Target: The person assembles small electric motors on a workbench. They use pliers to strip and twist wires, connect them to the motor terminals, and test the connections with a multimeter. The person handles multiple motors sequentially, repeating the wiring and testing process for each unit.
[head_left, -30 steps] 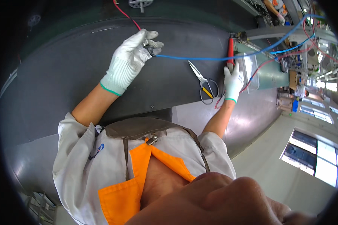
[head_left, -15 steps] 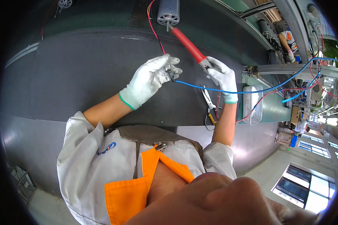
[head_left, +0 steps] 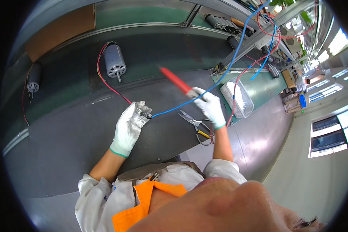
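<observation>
My left hand (head_left: 128, 125), in a white glove, is closed at the near side of the dark table. Its fingers pinch a small dark clip (head_left: 148, 116) at the end of a blue wire (head_left: 181, 104), together with the red and black leads (head_left: 113, 90) of a motor. That grey cylindrical motor (head_left: 114, 62) lies farther off, its shaft toward me. My right hand (head_left: 210, 106), gloved too, is wrapped round a long red rod-shaped probe (head_left: 176, 81) with a thin tip. The tip points up and left in the air, apart from the motor shaft.
Scissors (head_left: 189, 119) and a yellow-handled cutting tool (head_left: 203, 134) lie below my right hand. A clear plastic box (head_left: 239, 96) with white contents stands at right. Blue and red cables hang across the right side. Another motor (head_left: 34, 79) lies far left; several more stand at the back.
The probe's tip was at the motor shaft and is now away from it, down and to the right. My left hand keeps its pinch. The whole view has turned and shifted.
</observation>
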The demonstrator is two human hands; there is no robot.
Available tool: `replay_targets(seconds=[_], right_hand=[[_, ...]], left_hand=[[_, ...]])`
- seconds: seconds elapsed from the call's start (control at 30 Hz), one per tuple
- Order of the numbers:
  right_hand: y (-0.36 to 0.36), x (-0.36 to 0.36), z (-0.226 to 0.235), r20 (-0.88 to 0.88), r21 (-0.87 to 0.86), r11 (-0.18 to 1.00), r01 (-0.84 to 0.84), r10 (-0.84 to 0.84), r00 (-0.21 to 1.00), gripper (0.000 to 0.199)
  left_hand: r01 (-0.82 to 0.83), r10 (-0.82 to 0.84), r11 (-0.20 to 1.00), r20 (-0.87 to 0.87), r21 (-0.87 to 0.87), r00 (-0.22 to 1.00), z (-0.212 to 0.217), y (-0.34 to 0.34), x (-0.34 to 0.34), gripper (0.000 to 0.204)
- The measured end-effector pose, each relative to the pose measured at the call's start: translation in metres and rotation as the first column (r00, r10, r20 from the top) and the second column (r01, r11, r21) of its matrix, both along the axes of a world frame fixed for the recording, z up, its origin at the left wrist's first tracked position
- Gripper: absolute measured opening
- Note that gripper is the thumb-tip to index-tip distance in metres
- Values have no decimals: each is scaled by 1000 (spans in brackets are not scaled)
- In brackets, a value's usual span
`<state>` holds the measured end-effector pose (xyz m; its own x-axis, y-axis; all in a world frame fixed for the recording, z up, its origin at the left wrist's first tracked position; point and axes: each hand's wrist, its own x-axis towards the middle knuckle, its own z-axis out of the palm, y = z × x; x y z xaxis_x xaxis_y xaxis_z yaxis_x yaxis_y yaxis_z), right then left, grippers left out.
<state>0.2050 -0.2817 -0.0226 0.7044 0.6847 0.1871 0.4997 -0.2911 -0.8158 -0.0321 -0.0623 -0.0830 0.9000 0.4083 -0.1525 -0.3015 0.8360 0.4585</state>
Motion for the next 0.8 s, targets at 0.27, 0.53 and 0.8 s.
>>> replay_targets(seconds=[0.27,0.53,0.8], right_hand=[[-39,-29,0,-14,-79,993,88,-90,996,68],[58,-120,13,-340,496,619,-609,784,519,30],[69,-105,-11,-525,-66,897,-438,342,779,30]], left_hand=[[77,-65,991,-114,109,991,0,10,5,36],[-106,609,506,-268,856,747,2,63,-33,29],[369,745,-618,366,695,558,44,98,-36,58]])
